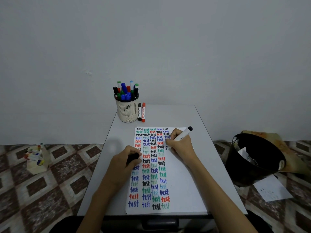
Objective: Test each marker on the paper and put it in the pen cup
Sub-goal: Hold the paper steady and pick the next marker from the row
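Both forearms reach forward over the small table (117,132). The right hand (180,145) rests on the paper (181,182), fingers curled around a white marker (182,134). Marker axis runs diagonally: tip down-left on the sheet, dark end up-right, away from the person. The left hand (125,161) lies on the paper's left edge, fingers closed around a black cap (133,158). The pen cup (127,110) stands at the far-left corner.

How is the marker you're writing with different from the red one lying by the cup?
The held marker is tilted in the right hand, tip down on the paper; the red marker lies flat on the table by the pen cup. The held marker has a white body and dark end; the red marker is mostly red. Both are outside the cup.
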`<action>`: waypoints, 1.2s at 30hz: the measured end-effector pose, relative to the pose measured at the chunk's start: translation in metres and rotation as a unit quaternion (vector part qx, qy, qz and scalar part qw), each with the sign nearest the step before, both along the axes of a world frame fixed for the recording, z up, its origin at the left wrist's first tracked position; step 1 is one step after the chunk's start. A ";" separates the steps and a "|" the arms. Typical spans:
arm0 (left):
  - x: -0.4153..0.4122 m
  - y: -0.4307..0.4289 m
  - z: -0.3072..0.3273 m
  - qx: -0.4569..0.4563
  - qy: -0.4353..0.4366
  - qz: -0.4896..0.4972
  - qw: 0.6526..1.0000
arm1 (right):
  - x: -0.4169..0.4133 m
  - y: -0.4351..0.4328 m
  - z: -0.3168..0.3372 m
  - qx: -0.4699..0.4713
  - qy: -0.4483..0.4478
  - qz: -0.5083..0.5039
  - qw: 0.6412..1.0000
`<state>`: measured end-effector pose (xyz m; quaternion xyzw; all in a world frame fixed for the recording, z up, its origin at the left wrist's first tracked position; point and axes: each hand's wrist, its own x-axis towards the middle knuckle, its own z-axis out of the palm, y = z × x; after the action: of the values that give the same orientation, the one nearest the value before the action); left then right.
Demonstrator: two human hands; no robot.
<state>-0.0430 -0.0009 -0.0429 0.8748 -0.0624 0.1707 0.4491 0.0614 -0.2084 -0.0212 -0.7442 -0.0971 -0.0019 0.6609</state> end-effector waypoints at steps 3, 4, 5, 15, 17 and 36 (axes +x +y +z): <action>0.000 0.000 -0.001 0.004 0.002 -0.003 1.000 | 0.000 0.001 0.000 -0.019 -0.010 -0.004 1.000; -0.001 0.000 -0.001 0.004 0.004 -0.002 1.000 | -0.001 0.001 0.000 -0.027 -0.013 -0.004 1.000; -0.001 0.001 -0.001 0.004 0.005 -0.002 1.000 | -0.001 0.002 0.000 -0.031 -0.013 -0.001 0.999; 0.000 0.000 -0.001 0.011 0.009 0.005 1.000 | -0.003 0.003 0.001 -0.022 -0.023 0.006 0.999; -0.001 0.001 -0.001 0.008 0.010 0.004 1.000 | -0.003 0.004 0.000 -0.032 -0.024 0.008 0.999; 0.001 0.003 -0.001 0.035 -0.005 -0.005 0.999 | -0.001 0.001 0.000 -0.050 -0.018 -0.003 0.999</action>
<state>-0.0419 0.0019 -0.0441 0.8888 -0.0746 0.1709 0.4186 0.0602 -0.2071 -0.0214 -0.7767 -0.1068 -0.0121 0.6206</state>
